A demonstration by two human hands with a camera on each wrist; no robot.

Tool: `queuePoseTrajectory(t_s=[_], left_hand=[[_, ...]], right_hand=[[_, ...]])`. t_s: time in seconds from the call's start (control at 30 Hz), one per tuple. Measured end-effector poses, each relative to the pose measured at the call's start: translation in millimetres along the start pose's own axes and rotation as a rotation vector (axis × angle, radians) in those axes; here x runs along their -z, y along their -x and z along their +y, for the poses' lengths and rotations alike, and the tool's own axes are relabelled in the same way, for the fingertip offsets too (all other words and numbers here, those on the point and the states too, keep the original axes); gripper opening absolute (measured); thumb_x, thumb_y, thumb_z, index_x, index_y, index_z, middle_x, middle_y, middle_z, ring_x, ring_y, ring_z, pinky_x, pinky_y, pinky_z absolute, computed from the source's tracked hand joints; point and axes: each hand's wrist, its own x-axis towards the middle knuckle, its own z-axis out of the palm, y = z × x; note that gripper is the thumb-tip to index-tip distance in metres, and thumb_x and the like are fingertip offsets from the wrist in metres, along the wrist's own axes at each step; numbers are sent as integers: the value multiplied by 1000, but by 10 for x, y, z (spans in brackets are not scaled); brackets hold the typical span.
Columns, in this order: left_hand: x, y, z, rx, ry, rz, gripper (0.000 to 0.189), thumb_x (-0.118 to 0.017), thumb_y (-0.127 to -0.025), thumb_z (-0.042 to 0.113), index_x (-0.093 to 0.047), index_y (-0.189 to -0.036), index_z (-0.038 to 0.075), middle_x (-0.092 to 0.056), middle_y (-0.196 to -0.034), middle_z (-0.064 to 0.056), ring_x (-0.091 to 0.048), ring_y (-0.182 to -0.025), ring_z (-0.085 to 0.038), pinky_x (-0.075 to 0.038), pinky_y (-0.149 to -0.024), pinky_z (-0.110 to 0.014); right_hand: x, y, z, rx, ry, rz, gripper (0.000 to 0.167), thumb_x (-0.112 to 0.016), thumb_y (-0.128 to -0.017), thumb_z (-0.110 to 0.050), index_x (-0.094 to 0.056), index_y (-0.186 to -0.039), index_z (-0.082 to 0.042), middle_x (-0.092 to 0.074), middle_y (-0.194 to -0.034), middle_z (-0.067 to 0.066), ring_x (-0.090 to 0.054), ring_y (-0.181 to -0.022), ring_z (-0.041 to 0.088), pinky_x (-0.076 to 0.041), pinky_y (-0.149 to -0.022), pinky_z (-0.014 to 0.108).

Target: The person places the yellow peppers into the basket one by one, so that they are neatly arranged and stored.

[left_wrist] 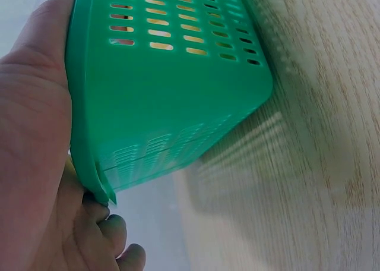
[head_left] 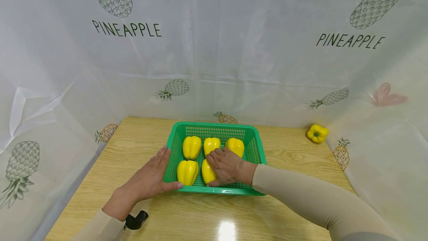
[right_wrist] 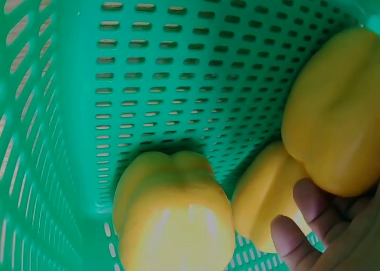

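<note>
Inside a green plastic basket stand several yellow bell peppers. With its fingers and thumb around its sides, my right hand grips the front-middle pepper, covering part of it. That held pepper looms large at the right of the right wrist view, fingertips at its lower side. Two others, one pepper nearer the wall, rest on the basket floor there. My left hand lies along the basket's left rim, fingers straight and thumb at the front corner. The left wrist view shows its palm against the rim.
One more yellow bell pepper lies at the table's far right corner. The wooden table is enclosed by pale pineapple-print sheeting behind and at both sides. A black strap piece shows by the left wrist.
</note>
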Motion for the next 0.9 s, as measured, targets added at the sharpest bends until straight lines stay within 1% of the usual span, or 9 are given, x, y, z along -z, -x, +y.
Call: queuePoseTrajectory(t_s=[0.1,0.2,0.47,0.73,0.8,0.9], left_hand=[[2,-2,3,5,6,-4,127,-59,-88,84,-20,-164,-9,-18,-172,-30,-27,-158,-47,-33,-122,-65],[2,-4,5,7,9,-6,127,-59,-88,84,-20,-164,-9,-18,-172,-30,-27,-157,-48,-33,-122,-65],[1,-5,9,6,9,-2,127,-60,-88,83,-20,-164,-9,-18,-172,-30,-28,-157,-48,-34,-122,-65],[-7,-3,0,2,6,7,127,-60,-87,83,-20,-164,-10,-19,-172,-30,-29,-156,-49,-35,-121,-64],[-12,-6,-5,4,6,8,127,-61,-87,83,-21,-164,-10,-19,-172,-30,-29,-156,-49,-35,-121,-64],[-19,-7,-11,10,10,2,127,-61,-87,83,-20,-164,-9,-17,-172,-29,-28,-156,-49,-35,-122,-64]], right_hand=[[4,0,5,8,-36,-1,87,-31,-94,-89,-54,-131,-15,-61,-112,-2,-58,-101,15,-53,-87,30],[9,-1,9,14,-65,4,82,-33,-96,-87,-56,-127,-15,-61,-109,-2,-59,-98,14,-53,-86,28],[25,11,28,24,-87,5,78,-37,-96,-86,-56,-125,-16,-62,-107,-3,-60,-98,14,-53,-84,29],[27,16,33,37,-107,-3,76,-44,-94,-84,-55,-128,-17,-63,-113,-3,-60,-103,14,-52,-87,29],[36,17,40,38,-106,-11,77,-43,-94,-85,-55,-128,-17,-63,-114,-3,-60,-104,15,-52,-88,30],[67,16,64,30,-130,-23,83,-40,-94,-87,-54,-133,-15,-63,-119,-1,-60,-108,16,-54,-93,33]])
